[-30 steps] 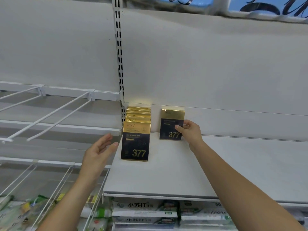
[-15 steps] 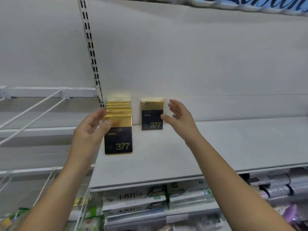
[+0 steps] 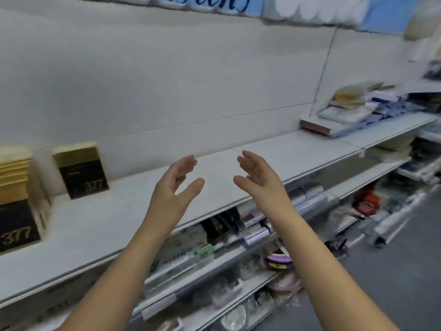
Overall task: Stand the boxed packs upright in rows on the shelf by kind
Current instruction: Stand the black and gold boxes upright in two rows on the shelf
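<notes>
left hand (image 3: 175, 187): raised over white flat shelf (image 3: 133, 204), fingers loosely spread, holds nothing
right hand (image 3: 259, 179): raised, palm facing left, fingers relaxed, empty
gold-and-black boxed packs (image 3: 82, 172): upright at shelf's left, apart from hands

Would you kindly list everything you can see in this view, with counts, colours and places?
377 box row: several, gold-black, upright, shelf's left.
Lone 377 box: one, gold-black, upright against the back wall, right of the row.
Shelf: one, white, mid-frame.
Piled packs: several, gold, white, blue, far right on shelf.
Lower-shelf goods: many, mixed, blurred, below.
Left hand: one, open, empty, over the shelf.
Right hand: one, open, empty, beside it.
</notes>
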{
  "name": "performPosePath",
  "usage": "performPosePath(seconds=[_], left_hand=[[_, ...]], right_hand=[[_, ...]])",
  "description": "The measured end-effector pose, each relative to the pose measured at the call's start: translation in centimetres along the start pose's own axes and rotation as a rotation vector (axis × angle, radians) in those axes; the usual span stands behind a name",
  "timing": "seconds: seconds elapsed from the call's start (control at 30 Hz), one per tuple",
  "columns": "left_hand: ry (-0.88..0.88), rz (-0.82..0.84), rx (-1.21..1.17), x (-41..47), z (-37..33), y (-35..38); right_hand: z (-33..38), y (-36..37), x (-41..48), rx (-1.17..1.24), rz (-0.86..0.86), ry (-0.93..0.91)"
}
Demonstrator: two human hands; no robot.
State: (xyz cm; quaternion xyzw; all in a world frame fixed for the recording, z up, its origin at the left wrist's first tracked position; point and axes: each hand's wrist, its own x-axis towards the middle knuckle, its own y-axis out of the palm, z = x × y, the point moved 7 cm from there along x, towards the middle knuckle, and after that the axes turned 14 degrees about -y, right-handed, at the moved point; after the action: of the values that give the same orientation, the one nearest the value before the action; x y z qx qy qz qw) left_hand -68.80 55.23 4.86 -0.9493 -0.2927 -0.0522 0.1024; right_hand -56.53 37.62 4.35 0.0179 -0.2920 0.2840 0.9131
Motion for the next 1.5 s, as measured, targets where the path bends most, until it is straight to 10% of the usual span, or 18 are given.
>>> performPosePath(seconds=[0.6,1.5], left_hand=[[0.05,0.488,-0.068,5.3,-5.1,47.9],[-0.037,-0.003,-0.012,35.4,-8.5,71.7]], right_hand=[[-3.6,-42.9,-7.4,-0.214,-0.401,0.086],[-24.3,-72.2,22.7,-0.074,-0.103,0.028]])
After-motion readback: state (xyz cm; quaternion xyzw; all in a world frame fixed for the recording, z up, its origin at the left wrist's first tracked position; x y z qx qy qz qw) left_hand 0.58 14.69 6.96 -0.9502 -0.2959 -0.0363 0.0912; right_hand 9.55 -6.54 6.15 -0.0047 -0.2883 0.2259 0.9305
